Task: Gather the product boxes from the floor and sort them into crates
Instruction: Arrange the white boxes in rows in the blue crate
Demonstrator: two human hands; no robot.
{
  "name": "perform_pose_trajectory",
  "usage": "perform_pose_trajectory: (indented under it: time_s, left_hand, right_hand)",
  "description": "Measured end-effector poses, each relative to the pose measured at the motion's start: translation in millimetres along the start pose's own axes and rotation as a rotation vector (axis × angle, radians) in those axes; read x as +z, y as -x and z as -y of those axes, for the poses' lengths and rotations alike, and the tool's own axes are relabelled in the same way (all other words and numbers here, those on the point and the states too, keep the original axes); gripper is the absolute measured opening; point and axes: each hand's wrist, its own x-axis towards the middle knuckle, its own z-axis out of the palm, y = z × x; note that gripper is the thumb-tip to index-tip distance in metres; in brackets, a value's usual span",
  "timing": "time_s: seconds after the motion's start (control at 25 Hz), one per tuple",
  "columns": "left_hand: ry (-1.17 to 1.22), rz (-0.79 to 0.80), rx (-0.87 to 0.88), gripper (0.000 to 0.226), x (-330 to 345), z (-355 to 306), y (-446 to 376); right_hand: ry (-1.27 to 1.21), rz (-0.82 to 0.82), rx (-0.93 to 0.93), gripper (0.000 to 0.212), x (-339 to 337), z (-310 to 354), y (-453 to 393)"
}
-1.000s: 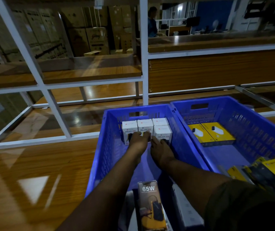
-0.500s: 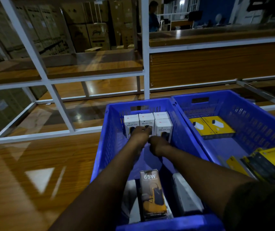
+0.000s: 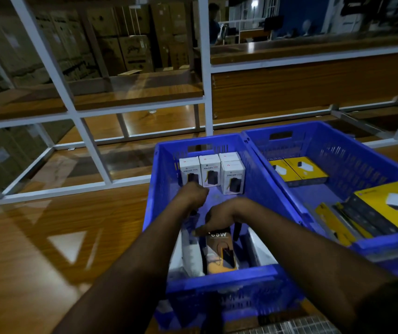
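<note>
Two blue crates stand side by side on the floor. In the left crate three white "HALLEY 20K" boxes stand upright against the far wall. A dark "65W" box lies at its near end between white boxes. My right hand is bent down over the top end of the 65W box, fingers and thumb curled around it. My left hand hovers just in front of the white boxes, fingers curled, with nothing visible in it. The right crate holds yellow boxes at the far end and yellow-and-black boxes nearer.
A white metal shelving frame with wooden boards stands right behind the crates. Glossy wooden floor stretches to the left. Stacked brown cartons fill the back, and a person stands far behind the shelves.
Both hands have pulled back from the white boxes toward me. The right hand dropped onto the 65W box. The view tilted down, bringing the crate's near rim into sight.
</note>
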Motion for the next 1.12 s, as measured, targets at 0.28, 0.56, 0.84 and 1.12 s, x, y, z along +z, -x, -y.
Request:
perform_pose_trajectory:
  time_s: [0.28, 0.56, 0.84, 1.12]
  left_hand:
    - [-0.026, -0.177, 0.103, 0.028, -3, 19, 17]
    - [0.313, -0.016, 0.045, 0.032, -7, 11, 34]
    - [0.528, 0.143, 0.006, 0.03, -6, 6, 41]
    - [0.967, 0.348, -0.125, 0.037, -14, 2, 43]
  right_hand:
    - [-0.657, -0.219, 0.119, 0.018, 1, -25, -2]
    - [-1.639, -0.592, -0.099, 0.023, -12, -49, 2]
    - [-1.781, -0.616, -0.192, 0.031, -13, -49, 5]
    - [-1.776, -0.569, -0.254, 0.045, -15, -46, 3]
